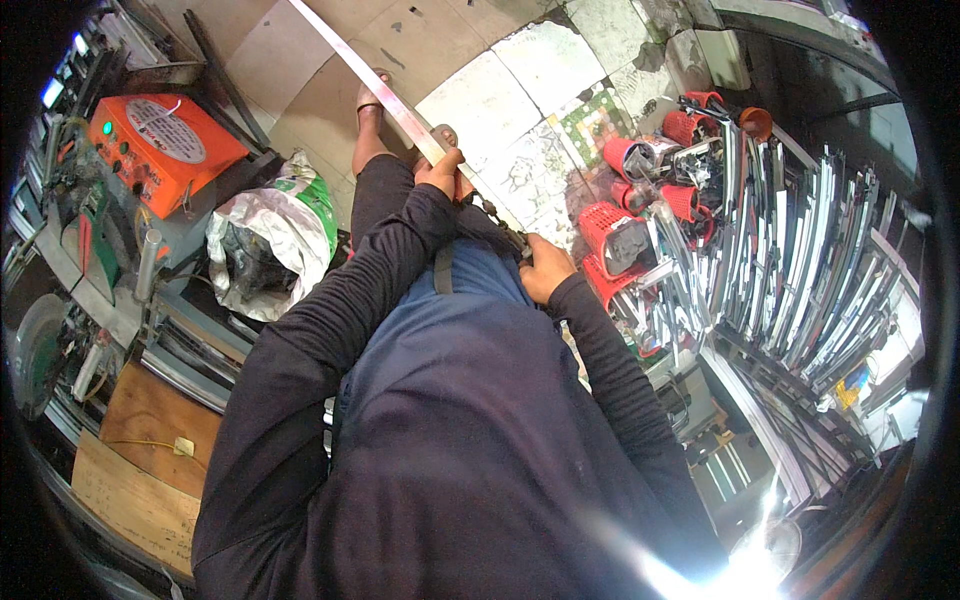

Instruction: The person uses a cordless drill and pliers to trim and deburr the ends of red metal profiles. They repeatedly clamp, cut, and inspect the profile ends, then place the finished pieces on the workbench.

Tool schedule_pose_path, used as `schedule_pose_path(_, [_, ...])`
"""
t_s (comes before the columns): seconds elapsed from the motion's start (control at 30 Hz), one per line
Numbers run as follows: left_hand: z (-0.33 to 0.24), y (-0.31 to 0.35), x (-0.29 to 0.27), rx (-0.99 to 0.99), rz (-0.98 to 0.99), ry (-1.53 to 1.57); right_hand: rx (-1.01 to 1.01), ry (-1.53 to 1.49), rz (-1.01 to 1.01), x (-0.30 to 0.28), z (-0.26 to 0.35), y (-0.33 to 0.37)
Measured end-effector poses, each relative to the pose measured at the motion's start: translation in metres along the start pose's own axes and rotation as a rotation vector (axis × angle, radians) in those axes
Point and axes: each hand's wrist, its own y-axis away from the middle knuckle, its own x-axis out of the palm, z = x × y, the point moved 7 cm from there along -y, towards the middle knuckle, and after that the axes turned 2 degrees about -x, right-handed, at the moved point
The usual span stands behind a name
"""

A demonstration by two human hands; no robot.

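My left hand (440,174) is closed round the near end of a long, pale, flat bar (383,92), its thumb lying along the top. The bar slants away to the upper left over the floor, out past my feet. Beside my lap, my right hand (548,268) is closed, with its fingers mostly hidden. A dark, knobbly object (508,232) runs from near the bar's end toward this hand; its kind is unclear.
To the left stand an orange machine box (165,150) with knobs and a white and green sack (275,240). Red baskets (612,240) and many upright metal profiles (800,260) crowd the right. Tiled floor (550,65) lies ahead.
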Motion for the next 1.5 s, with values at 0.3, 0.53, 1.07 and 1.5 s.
schedule_pose_path(0.3, [-0.004, 0.0, 0.006, 0.063, -0.041, -0.047, 0.018, 0.159, 0.044, -0.017, 0.021, 0.008])
schedule_pose_path(0.53, [-0.004, 0.003, 0.025, -0.046, 0.168, 0.285, 0.018, 0.209, -0.016, -0.026, 0.032, 0.005])
schedule_pose_path(1.07, [0.02, -0.025, 0.017, -0.113, 0.299, 0.385, 0.1, 0.116, -0.013, -0.033, 0.04, -0.002])
schedule_pose_path(1.5, [0.013, -0.022, 0.003, -0.059, 0.07, 0.355, 0.012, 0.074, 0.231, -0.01, 0.023, -0.015])
